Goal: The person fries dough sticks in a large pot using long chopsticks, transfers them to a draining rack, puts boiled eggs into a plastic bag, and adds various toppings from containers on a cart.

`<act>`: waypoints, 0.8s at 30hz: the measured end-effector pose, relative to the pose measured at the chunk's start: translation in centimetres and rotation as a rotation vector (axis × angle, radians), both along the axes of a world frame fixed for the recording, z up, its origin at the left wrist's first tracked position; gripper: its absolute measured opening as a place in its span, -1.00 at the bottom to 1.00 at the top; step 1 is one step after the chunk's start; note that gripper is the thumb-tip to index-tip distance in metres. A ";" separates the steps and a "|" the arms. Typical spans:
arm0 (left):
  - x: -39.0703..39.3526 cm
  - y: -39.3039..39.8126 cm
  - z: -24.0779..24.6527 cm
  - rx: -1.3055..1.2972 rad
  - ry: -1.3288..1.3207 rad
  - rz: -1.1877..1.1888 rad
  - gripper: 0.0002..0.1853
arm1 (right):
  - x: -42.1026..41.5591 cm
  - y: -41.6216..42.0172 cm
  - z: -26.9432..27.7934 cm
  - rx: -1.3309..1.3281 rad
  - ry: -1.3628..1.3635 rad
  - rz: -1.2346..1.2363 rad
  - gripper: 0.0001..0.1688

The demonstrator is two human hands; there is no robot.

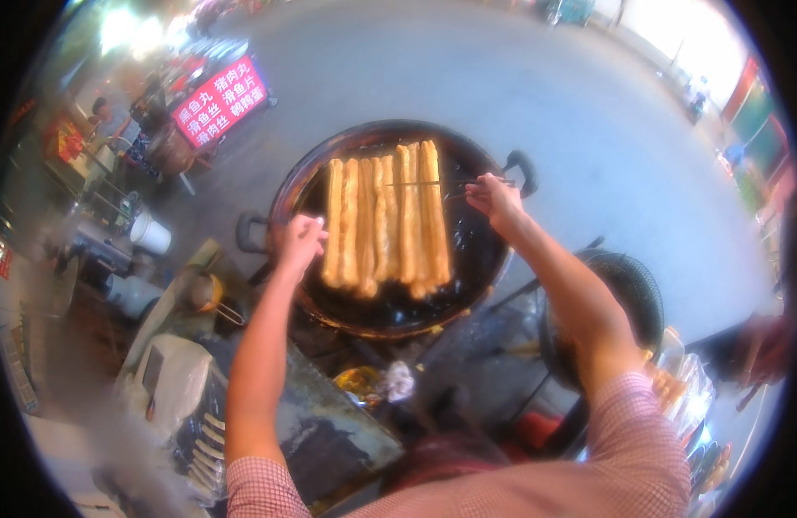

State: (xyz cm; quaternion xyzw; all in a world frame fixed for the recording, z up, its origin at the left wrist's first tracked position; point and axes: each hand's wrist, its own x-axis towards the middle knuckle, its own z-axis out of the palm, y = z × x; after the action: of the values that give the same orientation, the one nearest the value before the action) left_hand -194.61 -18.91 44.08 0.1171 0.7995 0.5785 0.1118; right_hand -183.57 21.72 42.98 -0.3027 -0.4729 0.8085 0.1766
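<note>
A large round pan [398,327] of dark oil stands in front of me, with a looped handle on each side. Several long golden fried dough sticks [388,220] lie side by side in it, running away from me. My right hand [495,197] is closed on a pair of long thin chopsticks [450,183], whose tips reach left across the sticks at the right of the row. Near the pan's left rim is my left hand [302,243], its fingers bent beside the leftmost dough stick; whether it touches or grips anything is too blurred to tell.
A wire mesh basket [621,278] stands right of the pan, partly behind my forearm. Pale raw dough strips [207,453] lie at lower left near a metal-edged table [353,414]. A yellow-rimmed container [210,291] is at left. Farther off are a person [117,126] and a red sign [220,100].
</note>
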 end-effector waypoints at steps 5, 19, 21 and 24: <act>-0.5 -0.2 1.1 0.010 -0.093 -0.025 -0.68 | -0.2 -0.5 1.0 0.139 0.022 0.064 -0.76; -3.7 -1.0 0.7 0.200 -0.344 0.020 -0.74 | -1.4 3.5 -2.1 -0.127 -0.039 0.074 -0.64; -3.9 -0.7 0.9 0.189 -0.347 0.017 -0.74 | -2.2 3.0 -2.6 -0.154 -0.041 0.057 -0.64; -4.1 -0.6 1.1 0.215 -0.382 0.015 -0.73 | -3.2 2.2 -3.4 -0.206 -0.036 0.064 -0.65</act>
State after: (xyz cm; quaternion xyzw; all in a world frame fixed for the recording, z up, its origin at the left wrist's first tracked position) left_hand -198.75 -19.47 45.15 0.0104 0.6983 0.6730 0.2438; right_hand -186.79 23.90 39.57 -0.3186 -0.3998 0.8524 0.1099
